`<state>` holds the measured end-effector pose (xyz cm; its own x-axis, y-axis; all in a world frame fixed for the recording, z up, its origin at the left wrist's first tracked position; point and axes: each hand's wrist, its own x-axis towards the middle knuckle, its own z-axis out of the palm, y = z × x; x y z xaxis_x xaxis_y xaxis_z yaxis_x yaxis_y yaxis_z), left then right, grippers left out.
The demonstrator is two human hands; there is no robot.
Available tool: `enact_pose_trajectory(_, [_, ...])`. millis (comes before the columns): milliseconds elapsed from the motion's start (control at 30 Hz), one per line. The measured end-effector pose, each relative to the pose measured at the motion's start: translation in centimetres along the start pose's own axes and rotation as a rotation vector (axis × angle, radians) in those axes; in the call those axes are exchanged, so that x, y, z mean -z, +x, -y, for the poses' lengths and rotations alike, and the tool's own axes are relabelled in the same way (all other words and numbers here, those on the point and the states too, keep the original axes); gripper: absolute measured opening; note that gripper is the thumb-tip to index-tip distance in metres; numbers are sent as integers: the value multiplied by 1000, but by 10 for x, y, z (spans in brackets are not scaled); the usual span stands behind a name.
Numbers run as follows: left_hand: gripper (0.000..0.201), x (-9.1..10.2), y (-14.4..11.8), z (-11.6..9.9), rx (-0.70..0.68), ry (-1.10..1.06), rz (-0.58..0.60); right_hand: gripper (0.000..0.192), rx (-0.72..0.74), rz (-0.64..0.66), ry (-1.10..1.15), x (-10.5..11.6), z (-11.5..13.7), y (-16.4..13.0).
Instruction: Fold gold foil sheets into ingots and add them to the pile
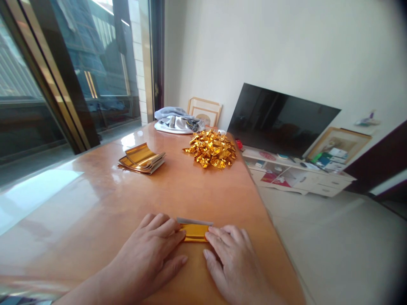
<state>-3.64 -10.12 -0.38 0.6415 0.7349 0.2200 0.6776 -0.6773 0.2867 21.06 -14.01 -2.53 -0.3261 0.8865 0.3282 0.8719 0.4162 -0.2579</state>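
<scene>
A sheet of gold foil paper [195, 232], folded into a narrow strip, lies on the table in front of me. Its far edge shows a pale grey flap standing slightly up. The fingertips of my left hand [152, 248] press on the strip's left end, the thumb held apart below it. On the right end rest the fingers of my right hand [233, 256], its thumb also apart from the paper. Both hands are open, fingers stretched out. Farther off on the left sits a stack of gold foil sheets [143, 159], curling up. A heap of folded gold foil pieces [212, 149] stands at the far right.
The glossy wooden table [178, 192] has its right edge close beside my right hand. Bundled cloth [176, 120] lies at its far end. Beyond are a television [282, 120], a white cabinet [299, 176] and framed pictures [205, 109]. Glass sliding doors [98, 59] stand left.
</scene>
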Motion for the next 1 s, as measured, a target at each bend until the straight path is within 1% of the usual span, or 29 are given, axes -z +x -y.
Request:
enact_pose_trajectory(200, [24,0,4,0,-81,51,-52,31,5,28,-22,2,0,1])
enact_pose_trajectory(333, [23,1,5,-2,-111,79,-80,30,9,39,-39,3,1,0])
enact_pose_trajectory(467, [24,3,6,-4,-119,89,-57,32,16,54,-59,8,4,0])
enact_pose_trajectory(600, [25,4,5,-3,-126,91,-23,40,10,58,-84,16,5,2])
enact_pose_trajectory(700, [26,4,5,-3,-138,105,-28,43,47,90,-90,22,7,3])
enact_pose_trajectory(800, [28,4,6,-3,-158,131,-27,44,77,124,-119,25,10,3])
enact_pose_trajectory(1000, [28,3,7,-3,-174,182,0,41,98,138,-220,25,16,4])
